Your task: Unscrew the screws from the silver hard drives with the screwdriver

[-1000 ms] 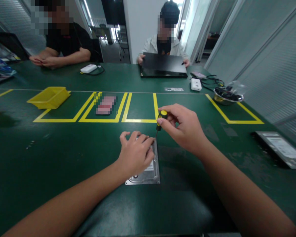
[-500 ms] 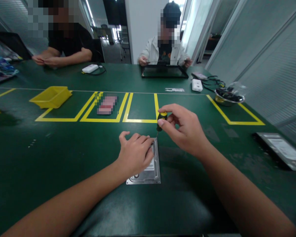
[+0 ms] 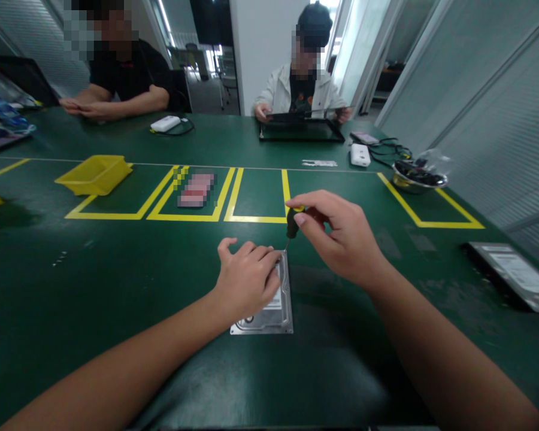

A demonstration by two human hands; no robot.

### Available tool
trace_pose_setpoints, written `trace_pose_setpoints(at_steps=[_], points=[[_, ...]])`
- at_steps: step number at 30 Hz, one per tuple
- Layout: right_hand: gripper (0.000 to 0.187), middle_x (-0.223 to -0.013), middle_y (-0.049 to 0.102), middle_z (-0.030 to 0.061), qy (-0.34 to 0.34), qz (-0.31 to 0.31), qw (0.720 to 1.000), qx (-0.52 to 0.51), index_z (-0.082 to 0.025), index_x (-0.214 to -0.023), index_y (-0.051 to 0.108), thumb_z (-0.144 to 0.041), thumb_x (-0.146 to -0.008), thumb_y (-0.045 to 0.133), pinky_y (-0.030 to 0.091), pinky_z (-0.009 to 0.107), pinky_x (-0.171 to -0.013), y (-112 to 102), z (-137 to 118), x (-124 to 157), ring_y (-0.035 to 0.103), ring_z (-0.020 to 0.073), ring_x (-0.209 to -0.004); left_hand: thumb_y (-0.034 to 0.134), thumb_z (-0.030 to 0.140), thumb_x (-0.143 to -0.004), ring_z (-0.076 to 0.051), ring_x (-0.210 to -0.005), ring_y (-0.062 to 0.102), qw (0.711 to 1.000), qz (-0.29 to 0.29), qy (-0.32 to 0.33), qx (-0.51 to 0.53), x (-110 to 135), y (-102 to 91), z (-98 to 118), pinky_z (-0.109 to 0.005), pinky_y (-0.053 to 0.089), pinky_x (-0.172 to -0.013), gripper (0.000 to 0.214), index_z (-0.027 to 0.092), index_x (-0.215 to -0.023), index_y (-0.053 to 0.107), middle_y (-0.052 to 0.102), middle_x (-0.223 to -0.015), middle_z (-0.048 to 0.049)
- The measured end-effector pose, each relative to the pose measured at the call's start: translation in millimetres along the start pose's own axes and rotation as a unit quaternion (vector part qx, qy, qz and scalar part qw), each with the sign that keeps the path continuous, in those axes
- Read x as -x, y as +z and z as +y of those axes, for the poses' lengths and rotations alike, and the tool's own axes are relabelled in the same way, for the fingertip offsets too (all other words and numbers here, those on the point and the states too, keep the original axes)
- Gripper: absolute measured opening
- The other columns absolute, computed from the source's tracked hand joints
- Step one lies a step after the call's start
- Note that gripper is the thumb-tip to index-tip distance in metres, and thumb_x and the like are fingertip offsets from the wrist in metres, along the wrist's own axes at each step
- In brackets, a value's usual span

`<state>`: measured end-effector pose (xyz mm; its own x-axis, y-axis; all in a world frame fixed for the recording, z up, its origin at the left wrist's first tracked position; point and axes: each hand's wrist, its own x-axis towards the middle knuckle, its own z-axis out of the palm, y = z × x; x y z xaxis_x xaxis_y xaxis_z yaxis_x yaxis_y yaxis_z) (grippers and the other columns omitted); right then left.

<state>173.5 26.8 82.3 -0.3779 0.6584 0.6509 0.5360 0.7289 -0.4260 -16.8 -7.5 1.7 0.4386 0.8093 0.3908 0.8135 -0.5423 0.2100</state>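
Note:
A silver hard drive (image 3: 276, 320) with a white label lies flat on the green table. Across its upper part rests my left hand (image 3: 248, 278), fingers stretched out and thumb apart, hiding much of the label. My right hand (image 3: 339, 236) holds a small black-and-yellow screwdriver (image 3: 291, 224) between thumb and fingers. The screwdriver stands nearly upright, its thin tip at the far right corner of the drive. Whether the tip sits in a screw is too small to tell.
Left of centre stands a yellow bin (image 3: 94, 175). Another hard drive (image 3: 514, 275) lies at the right. A metal bowl (image 3: 420, 179) of dark parts stands behind it. Small screws (image 3: 59, 258) lie at the left. Two people sit across the table (image 3: 117, 359), one handling a dark-framed panel (image 3: 302, 130).
My right thumb and fingers have shifted around the screwdriver's handle, and less of its yellow top shows. My left hand and the hard drive have stayed in place.

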Motion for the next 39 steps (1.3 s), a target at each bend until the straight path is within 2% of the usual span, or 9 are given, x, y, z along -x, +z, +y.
trace_pose_setpoints(at_steps=[4,10,18,26,32,39], points=[[0.019,-0.097,0.07,0.0036,0.002,0.002,1.0,-0.005,-0.016,-0.106,0.067,-0.015,-0.092,0.055,0.048,0.027,-0.07,0.5,-0.2,0.2,0.061,0.0124,-0.077,0.054,0.026,-0.087,-0.03,-0.099,0.063,1.0,0.003,0.001,0.0,-0.7,-0.1,-0.1,-0.063,0.02,-0.1,0.028,0.026,-0.111,0.069,0.074,-0.111,-0.0055],[0.013,-0.09,0.063,0.0042,-0.005,0.012,1.0,0.004,-0.015,-0.099,0.068,-0.021,-0.089,0.063,0.049,0.029,-0.072,1.6,0.0,-1.4,0.057,0.0129,-0.075,0.054,0.026,-0.087,-0.03,-0.099,0.063,1.0,0.005,0.0,0.0,-0.9,-0.1,0.4,-0.063,0.021,-0.1,0.028,0.026,-0.111,0.069,0.074,-0.11,-0.0059],[0.018,-0.097,0.069,0.0038,-0.021,0.039,0.998,0.046,-0.016,-0.105,0.065,-0.019,-0.088,0.064,0.049,0.028,-0.07,4.3,3.9,0.9,0.061,0.0142,-0.081,0.052,0.026,-0.089,-0.031,-0.1,0.062,1.0,-0.004,-0.001,0.002,-0.6,-0.7,0.3,-0.063,0.02,-0.1,0.028,0.025,-0.112,0.068,0.074,-0.111,-0.0069],[0.013,-0.097,0.068,0.0035,-0.011,0.03,0.999,0.028,-0.02,-0.101,0.064,-0.019,-0.089,0.061,0.05,0.029,-0.069,3.0,0.7,0.3,0.061,0.0153,-0.081,0.053,0.025,-0.088,-0.03,-0.099,0.061,1.0,0.001,0.0,0.002,-0.3,-0.7,0.1,-0.062,0.021,-0.099,0.029,0.025,-0.112,0.068,0.074,-0.11,-0.0069],[0.008,-0.087,0.065,0.0034,0.006,0.055,0.997,0.045,-0.019,-0.093,0.066,-0.024,-0.088,0.064,0.049,0.03,-0.07,0.9,-1.2,-1.5,0.06,0.0156,-0.079,0.053,0.026,-0.088,-0.031,-0.101,0.061,1.0,-0.009,-0.002,0.0,-0.9,-1.7,0.8,-0.062,0.021,-0.1,0.029,0.025,-0.112,0.068,0.074,-0.111,-0.0064],[0.011,-0.093,0.07,0.0036,-0.014,0.037,0.998,0.047,-0.019,-0.097,0.067,-0.019,-0.09,0.06,0.05,0.031,-0.072,-0.6,-0.6,-1.8,0.063,0.0168,-0.084,0.052,0.026,-0.089,-0.031,-0.101,0.061,1.0,-0.011,-0.002,0.0,-0.5,-1.1,-0.3,-0.063,0.02,-0.099,0.029,0.026,-0.113,0.067,0.073,-0.112,-0.0066]])
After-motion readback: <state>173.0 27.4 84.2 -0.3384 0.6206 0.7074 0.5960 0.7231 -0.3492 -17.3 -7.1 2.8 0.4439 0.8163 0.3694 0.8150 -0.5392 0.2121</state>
